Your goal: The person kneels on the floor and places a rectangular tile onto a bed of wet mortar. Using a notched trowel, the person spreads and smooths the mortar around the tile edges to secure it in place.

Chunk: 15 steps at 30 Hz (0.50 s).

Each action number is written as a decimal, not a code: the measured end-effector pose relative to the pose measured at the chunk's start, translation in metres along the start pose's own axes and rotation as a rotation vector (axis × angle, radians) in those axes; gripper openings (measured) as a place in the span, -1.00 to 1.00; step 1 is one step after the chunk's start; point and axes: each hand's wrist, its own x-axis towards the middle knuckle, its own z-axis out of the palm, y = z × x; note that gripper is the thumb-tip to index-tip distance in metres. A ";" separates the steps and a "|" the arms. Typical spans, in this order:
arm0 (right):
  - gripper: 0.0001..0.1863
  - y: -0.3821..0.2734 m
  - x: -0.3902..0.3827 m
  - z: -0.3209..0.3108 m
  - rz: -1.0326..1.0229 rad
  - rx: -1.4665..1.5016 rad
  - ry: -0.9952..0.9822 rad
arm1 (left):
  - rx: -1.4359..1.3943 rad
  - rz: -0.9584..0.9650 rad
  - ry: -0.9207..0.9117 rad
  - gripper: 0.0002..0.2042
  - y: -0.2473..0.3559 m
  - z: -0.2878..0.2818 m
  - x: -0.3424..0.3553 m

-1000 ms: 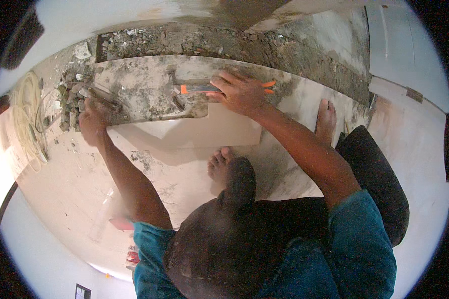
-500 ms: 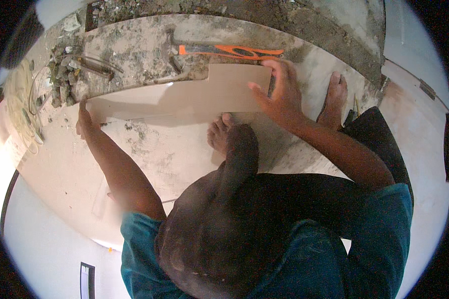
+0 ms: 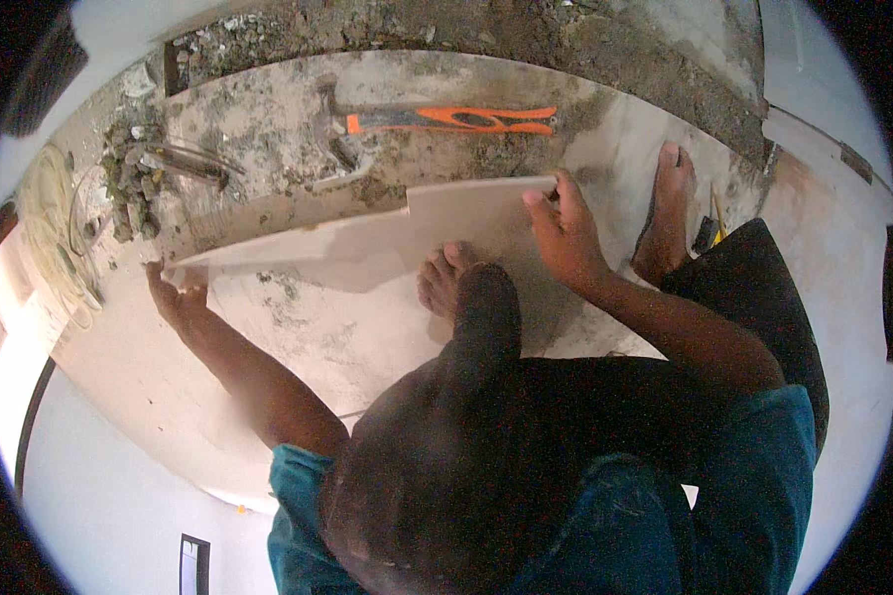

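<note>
The notched tile (image 3: 466, 213) tilts over the floor (image 3: 238, 362), well back from its dug-out edge. The right hand (image 3: 568, 236) pinches one end; the left hand (image 3: 181, 299) meets the narrow tip, its grip unclear. Any marking on the hammer (image 3: 407, 120) is unreadable.

I look down remotely on a pale floor (image 3: 149, 367) smeared with dark dirt, bordered along its far side by a rough strip of broken, grey-brown ground (image 3: 526, 40). To my right I make out a whitish wall (image 3: 824, 79); at lower left, another pale wall (image 3: 99, 476) carries a small dark frame (image 3: 204, 565). Bright white light (image 3: 5, 426) glares at far left.
</note>
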 end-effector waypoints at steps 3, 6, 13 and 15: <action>-0.57 -0.010 -0.008 -0.019 0.057 0.110 0.004 | -0.091 -0.004 -0.003 -0.52 0.029 0.015 -0.019; -0.54 -0.017 0.003 -0.041 -0.424 -0.567 0.290 | -0.122 0.102 -0.077 -0.41 0.056 0.030 -0.023; -0.58 0.005 0.099 -0.079 -0.076 0.390 0.449 | -0.038 0.035 -0.522 -0.57 0.074 0.105 0.034; -0.59 0.018 0.127 -0.087 -0.125 0.383 0.414 | 0.137 0.071 -0.597 -0.59 0.077 0.127 0.049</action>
